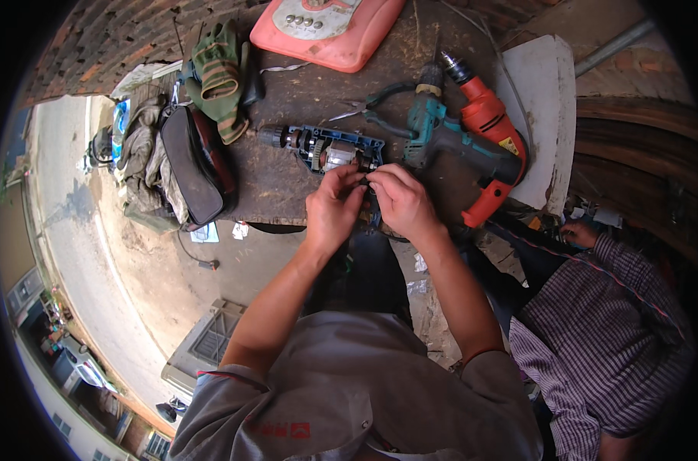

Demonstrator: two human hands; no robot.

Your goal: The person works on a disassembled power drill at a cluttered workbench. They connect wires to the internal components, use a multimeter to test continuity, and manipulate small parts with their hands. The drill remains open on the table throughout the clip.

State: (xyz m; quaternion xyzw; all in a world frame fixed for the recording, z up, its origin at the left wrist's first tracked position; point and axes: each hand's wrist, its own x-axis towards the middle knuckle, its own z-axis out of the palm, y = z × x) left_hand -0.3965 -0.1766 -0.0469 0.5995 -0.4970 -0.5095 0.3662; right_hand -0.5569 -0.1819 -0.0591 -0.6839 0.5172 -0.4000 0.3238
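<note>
An opened power drill (340, 154) with a blue housing, exposed gears and motor lies near the table's front edge, its chuck pointing left. My left hand (332, 209) and my right hand (400, 203) meet at its handle end, fingertips pinched close together on a small dark part too small to name. Right of the opened drill lie a teal drill (427, 124), angled with its chuck upward, and pliers (386, 96) with dark green handles.
An orange drill (487, 115) rests at the worn table's (264, 192) right. A pink appliance (345, 50) lies at the back; striped gloves (218, 77), rags (140, 150) and a dark pouch (191, 165) at left. Another person (595, 330) in a checked shirt is beside me, lower right.
</note>
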